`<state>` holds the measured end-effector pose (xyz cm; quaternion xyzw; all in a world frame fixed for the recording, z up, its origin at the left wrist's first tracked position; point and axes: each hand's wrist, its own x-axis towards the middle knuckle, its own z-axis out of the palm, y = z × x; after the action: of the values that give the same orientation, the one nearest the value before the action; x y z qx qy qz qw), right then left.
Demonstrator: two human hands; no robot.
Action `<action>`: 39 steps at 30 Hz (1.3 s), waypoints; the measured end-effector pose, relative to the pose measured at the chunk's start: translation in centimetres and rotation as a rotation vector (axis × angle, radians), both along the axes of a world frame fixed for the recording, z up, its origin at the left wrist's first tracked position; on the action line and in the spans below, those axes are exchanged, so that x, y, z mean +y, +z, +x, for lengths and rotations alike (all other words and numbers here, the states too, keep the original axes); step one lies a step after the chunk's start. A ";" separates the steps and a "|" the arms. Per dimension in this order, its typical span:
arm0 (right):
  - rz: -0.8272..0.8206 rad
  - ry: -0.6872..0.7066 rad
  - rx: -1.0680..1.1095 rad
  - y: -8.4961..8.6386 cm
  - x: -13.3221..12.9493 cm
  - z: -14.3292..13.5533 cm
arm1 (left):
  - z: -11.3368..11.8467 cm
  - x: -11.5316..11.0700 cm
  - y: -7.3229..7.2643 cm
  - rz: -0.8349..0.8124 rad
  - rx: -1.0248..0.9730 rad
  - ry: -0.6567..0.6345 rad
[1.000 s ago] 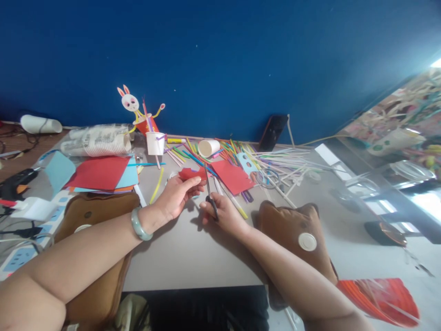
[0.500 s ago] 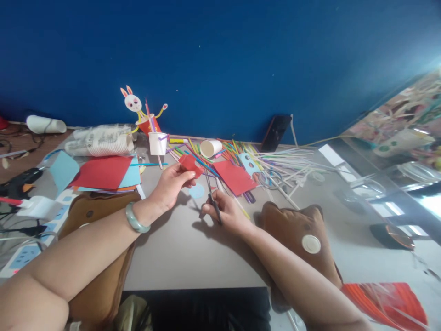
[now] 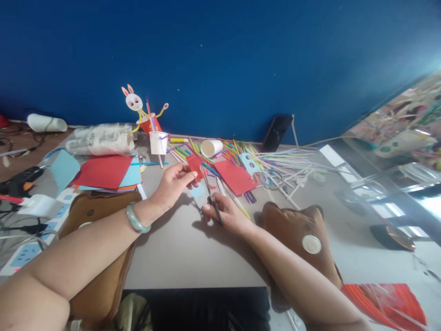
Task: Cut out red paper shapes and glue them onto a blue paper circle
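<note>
Between the thumb and fingers of my left hand [image 3: 177,180] is a small piece of red paper [image 3: 195,165], held above the table. My right hand [image 3: 229,213] is closed around the dark handles of a pair of scissors [image 3: 208,186]. The blades point up and away, right at the red piece's right edge. Under my hands a pale blue paper circle [image 3: 197,191] lies on the table, with a small red scrap [image 3: 213,187] beside it. A larger red paper sheet [image 3: 236,177] rests just beyond the scissors.
Coloured sticks [image 3: 234,149] lie along the wall around a tipped paper cup [image 3: 211,148]. A rabbit figure [image 3: 133,102] stands behind an upright white cup [image 3: 159,143]. Stacked paper [image 3: 103,172] and a power strip [image 3: 25,255] are at left. Brown cushions [image 3: 292,230] lie under both forearms.
The red piece in my left hand has turned to a more upright angle against the scissor blades. My right hand has barely moved.
</note>
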<state>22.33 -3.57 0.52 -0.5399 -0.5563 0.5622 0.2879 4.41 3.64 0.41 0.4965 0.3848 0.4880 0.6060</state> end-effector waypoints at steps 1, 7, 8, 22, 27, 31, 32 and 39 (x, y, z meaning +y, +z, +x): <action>-0.001 0.000 0.006 0.0 0.0 0.0 | 0.0 -0.1 0.0 -0.007 0.008 -0.001; 0.005 -0.002 0.023 0.2 0.0 -0.2 | 0.1 -0.5 0.5 -0.033 0.052 -0.021; 0.004 -0.004 0.022 0.2 0.0 -0.2 | 0.1 -0.6 0.5 -0.030 0.060 -0.024; 0.028 -0.022 -0.047 0.3 0.0 -0.2 | 0.2 -0.5 0.3 -0.042 0.056 -0.065; 0.018 -0.035 -0.045 0.1 0.1 -0.2 | 0.3 -0.6 0.5 -0.070 0.046 -0.047; 0.003 -0.030 -0.009 -0.1 0.1 -0.1 | 0.3 -0.7 0.6 -0.090 0.033 -0.048; -0.003 -0.029 -0.002 -0.1 0.0 -0.1 | 0.3 -0.7 0.6 -0.095 0.029 -0.048; -0.030 -0.026 -0.003 0.2 0.0 -0.3 | 0.3 -0.7 0.7 -0.105 0.013 -0.050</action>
<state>22.06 -3.62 0.76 -0.5521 -0.5412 0.5658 0.2866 4.72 2.90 1.07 0.4767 0.4014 0.4486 0.6406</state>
